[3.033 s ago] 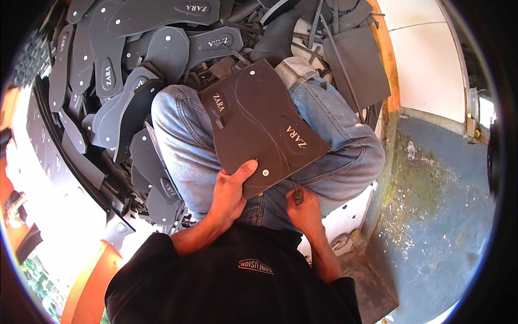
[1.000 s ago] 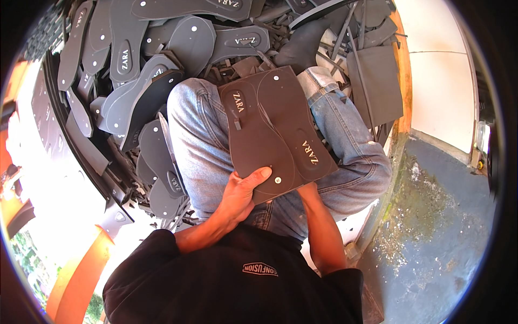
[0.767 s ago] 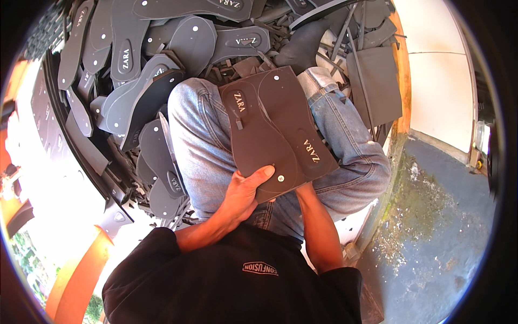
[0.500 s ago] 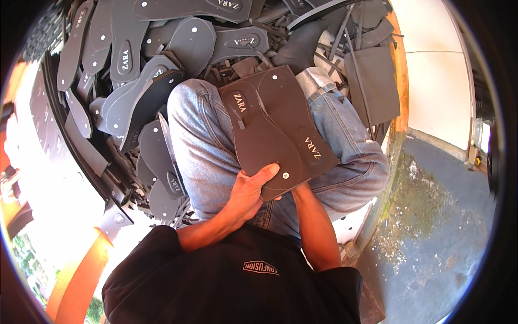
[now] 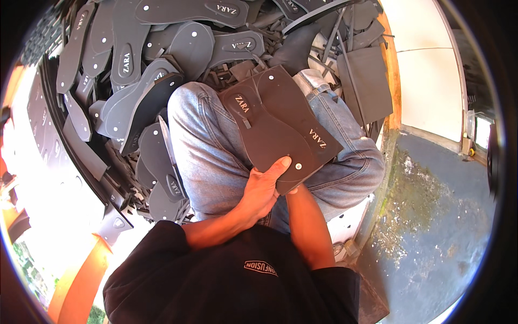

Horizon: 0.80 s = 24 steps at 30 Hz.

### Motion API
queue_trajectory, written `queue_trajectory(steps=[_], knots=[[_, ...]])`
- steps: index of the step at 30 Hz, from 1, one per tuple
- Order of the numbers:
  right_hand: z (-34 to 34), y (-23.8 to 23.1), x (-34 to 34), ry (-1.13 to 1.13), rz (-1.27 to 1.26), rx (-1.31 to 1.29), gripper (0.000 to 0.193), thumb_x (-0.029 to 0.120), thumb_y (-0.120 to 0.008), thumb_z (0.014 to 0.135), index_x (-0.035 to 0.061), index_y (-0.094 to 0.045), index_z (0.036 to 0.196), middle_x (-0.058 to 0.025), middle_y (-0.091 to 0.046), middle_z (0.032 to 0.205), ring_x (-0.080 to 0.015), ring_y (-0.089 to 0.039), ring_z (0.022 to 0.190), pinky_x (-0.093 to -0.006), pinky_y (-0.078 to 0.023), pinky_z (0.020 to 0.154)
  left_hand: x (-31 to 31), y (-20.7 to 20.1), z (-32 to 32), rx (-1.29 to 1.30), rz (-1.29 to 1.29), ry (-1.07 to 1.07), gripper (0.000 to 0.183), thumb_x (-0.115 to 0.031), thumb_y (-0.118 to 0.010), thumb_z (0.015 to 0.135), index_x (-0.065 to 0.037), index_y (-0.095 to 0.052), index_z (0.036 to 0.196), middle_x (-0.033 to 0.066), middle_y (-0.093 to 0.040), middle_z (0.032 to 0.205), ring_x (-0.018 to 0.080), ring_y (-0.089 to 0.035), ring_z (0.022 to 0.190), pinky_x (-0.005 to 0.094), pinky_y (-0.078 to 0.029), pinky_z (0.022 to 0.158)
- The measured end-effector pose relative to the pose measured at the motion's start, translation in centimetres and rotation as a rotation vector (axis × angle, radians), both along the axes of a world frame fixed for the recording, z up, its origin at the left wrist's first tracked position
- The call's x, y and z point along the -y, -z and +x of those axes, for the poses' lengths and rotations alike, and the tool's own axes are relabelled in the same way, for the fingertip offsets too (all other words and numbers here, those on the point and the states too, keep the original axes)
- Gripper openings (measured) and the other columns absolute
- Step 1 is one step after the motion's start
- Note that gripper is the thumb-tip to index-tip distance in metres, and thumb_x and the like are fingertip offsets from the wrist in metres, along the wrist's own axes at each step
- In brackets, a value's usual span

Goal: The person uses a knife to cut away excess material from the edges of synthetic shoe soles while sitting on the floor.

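1. The left hand (image 5: 261,189) grips the near edge of a dark foam sheet (image 5: 280,127), thumb lying on top beside a small white dot, the other fingers curled underneath.
2. The right hand (image 5: 293,190) is almost wholly hidden below the same edge; it seems to support the sheet from beneath, but whether it is closed on it cannot be told.
3. The sheet rests across the person's lap on blue jeans (image 5: 210,156), tilted, its far corner pointing away from the body. Two sandal-sole outlines are cut side by side into it, heel to toe.
4. A thin dark strap piece (image 5: 244,120) lies on the sheet's left half.
5. Beyond and to the left of the knees lies a heap of cut-out grey soles (image 5: 135,65), overlapping at all angles, several with white dots.
6. A square dark offcut (image 5: 367,81) lies to the right of the far knee, near an orange rim (image 5: 393,81).
7. Stained grey concrete floor (image 5: 431,216) lies on the right.
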State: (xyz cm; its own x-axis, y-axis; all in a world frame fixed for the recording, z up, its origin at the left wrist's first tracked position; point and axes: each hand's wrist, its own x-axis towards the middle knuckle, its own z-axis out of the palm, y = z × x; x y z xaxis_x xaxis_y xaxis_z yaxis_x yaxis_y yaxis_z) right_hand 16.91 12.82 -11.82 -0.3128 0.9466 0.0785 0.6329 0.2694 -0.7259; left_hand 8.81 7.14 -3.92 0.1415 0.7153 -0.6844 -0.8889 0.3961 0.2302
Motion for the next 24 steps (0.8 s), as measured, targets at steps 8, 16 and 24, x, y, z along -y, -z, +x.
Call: queue_trajectory(steps=[8, 16, 24], knots=[[-1.0, 0.9, -3.3, 0.026, -0.099, 0.009, 0.027, 0.024, -0.061, 0.083, 0.0021, -0.062, 0.099, -0.0092, -0.063, 0.076, -0.0261, -0.060, 0.069, -0.0388, -0.047, 0.062, 0.6, -0.6, -1.3, -0.011, -0.012, -0.011, 0.020, -0.020, -0.062, 0.087, -0.004, -0.058, 0.100, 0.0073, -0.063, 0.084, 0.0169, -0.062, 0.064, 0.0270, -0.050, 0.047], [-4.9, 6.8, -7.5, -0.129, -0.262, -0.053, 0.027, 0.025, -0.060, 0.084, 0.0021, -0.062, 0.098, -0.0085, -0.063, 0.073, -0.0253, -0.061, 0.066, -0.0384, -0.048, 0.059, 3.9, -2.2, -6.2, -0.111, -0.058, 0.114, 0.025, -0.019, -0.064, 0.084, 0.001, -0.059, 0.098, 0.0093, -0.063, 0.075, 0.0153, -0.056, 0.048, 0.0232, -0.039, 0.035], [-3.7, -3.8, -7.3, 0.071, -1.417, -0.871, 0.047, 0.050, -0.056, 0.086, 0.0034, -0.058, 0.079, -0.0001, -0.048, 0.053, -0.0077, -0.037, 0.036, -0.0244, -0.029, 0.034, 9.0, -0.9, -18.5, -0.260, 0.047, 0.631, 0.049, -0.015, -0.073, 0.070, 0.009, -0.057, 0.110, 0.0140, -0.066, 0.091, 0.0166, -0.064, 0.074, 0.0275, -0.052, 0.065]])
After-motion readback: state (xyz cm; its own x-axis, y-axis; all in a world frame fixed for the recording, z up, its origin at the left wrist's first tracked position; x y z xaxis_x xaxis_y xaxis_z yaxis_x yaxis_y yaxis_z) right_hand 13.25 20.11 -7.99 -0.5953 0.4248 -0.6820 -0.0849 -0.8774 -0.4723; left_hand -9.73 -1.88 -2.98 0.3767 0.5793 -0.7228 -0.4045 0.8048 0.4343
